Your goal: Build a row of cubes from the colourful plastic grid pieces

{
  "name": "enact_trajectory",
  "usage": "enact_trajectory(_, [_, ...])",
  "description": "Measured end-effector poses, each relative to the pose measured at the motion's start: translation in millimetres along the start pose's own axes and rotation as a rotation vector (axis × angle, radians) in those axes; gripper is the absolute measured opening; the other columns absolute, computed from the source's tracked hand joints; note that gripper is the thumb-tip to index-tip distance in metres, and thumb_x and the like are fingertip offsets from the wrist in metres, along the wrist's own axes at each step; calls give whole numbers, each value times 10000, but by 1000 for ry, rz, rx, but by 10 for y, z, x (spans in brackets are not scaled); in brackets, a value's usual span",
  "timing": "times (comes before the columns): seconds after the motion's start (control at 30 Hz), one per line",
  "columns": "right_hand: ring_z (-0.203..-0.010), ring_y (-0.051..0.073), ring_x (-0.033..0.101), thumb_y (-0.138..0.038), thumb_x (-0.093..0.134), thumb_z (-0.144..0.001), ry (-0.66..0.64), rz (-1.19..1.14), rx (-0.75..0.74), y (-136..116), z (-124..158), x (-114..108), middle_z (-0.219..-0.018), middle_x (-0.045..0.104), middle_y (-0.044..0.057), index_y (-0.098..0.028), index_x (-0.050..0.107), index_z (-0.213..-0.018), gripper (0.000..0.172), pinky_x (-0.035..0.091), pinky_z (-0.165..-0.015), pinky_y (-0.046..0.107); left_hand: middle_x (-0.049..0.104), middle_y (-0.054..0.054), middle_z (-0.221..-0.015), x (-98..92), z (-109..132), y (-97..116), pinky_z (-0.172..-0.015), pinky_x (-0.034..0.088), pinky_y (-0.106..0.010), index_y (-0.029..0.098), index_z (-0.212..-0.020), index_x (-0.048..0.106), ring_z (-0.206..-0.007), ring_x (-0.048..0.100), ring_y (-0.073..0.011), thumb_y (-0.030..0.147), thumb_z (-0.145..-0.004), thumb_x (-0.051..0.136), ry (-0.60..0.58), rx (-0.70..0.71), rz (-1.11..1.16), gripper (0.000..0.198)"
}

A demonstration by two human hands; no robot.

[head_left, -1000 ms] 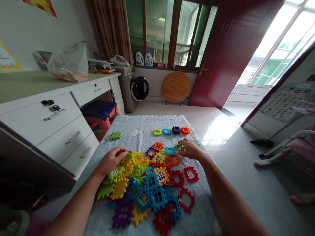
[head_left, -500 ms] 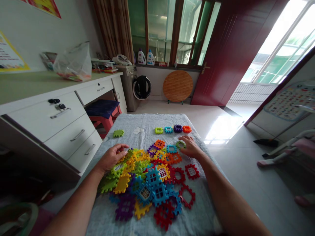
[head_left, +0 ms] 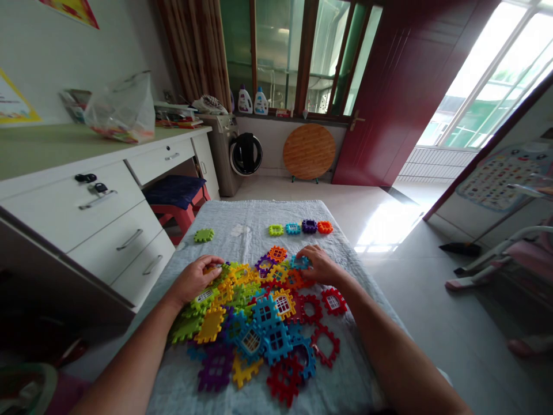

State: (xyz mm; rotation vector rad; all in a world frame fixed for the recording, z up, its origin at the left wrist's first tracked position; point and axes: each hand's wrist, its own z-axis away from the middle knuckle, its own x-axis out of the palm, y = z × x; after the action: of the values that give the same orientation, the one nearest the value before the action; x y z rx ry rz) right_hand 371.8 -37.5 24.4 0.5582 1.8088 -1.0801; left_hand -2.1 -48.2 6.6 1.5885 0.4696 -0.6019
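A pile of interlocking plastic building blocks [head_left: 253, 337], with toothed edges and mostly window-like openings, covers the middle of the table. My left hand [head_left: 201, 278] rests at the pile's left edge, thumb and fingers apart, beside yellow and green pieces. At the far right of the pile, my right hand [head_left: 318, 265] is open, its bent fingers over a light-blue square frame block [head_left: 299, 261]. An orange block [head_left: 295, 279] lies partly under its thumb side. Whatever is beneath the right palm is hidden.
Beyond the pile stand a lime block [head_left: 275, 230], a blue block [head_left: 292, 228], a purple block [head_left: 309, 226] and an orange-red block [head_left: 325, 227] in a row. One flat green block [head_left: 204, 235] lies far left on the grey cloth [head_left: 224, 216]. White drawers [head_left: 125, 242] flank the table.
My right hand has moved left, from the small green block onto the light-blue frame; the green block is no longer visible. My left hand stays in place. The view has shifted slightly.
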Motion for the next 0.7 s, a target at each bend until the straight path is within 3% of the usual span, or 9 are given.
enact_trajectory(0.1, [-1012, 226, 486, -94, 570, -606, 96, -21, -17, 38, 8, -1, -1082, 539, 74, -207, 532, -1149, 556, 409, -912, 372, 660, -36, -793, 3, 1, 13, -676, 510, -300, 192, -932, 666, -746, 626, -213, 530, -688, 586, 12, 3, 0, 425])
enact_trajectory(0.2, [-1037, 223, 469, -37, 502, -569, 155, -22, -18, 82, 8, 13, -1092, 505, 80, -204, 498, -1180, 633, 405, -939, 368, 661, -43, -816, 2, 3, 26, -684, 510, -301, 188, -929, 666, -765, 627, -217, 520, -687, 584, 16, 5, -6, 419])
enact_trajectory(0.43, [-1049, 235, 460, -77, 556, -583, 141, 7, 60, 79, -1, 15, -1079, 482, 78, -205, 533, -1138, 570, 391, -964, 381, 662, -50, -837, -2, -9, 26, -708, 506, -307, 186, -915, 663, -802, 625, -226, 516, -697, 571, 14, 20, -26, 406])
enact_trajectory(0.7, [-1059, 234, 467, -81, 535, -603, 108, 29, 19, 44, 2, 28, -1124, 506, 83, -211, 529, -1181, 592, 377, -971, 389, 656, -41, -829, 3, -7, -9, -657, 502, -289, 190, -933, 660, -754, 623, -211, 512, -712, 567, 2, 24, -19, 401])
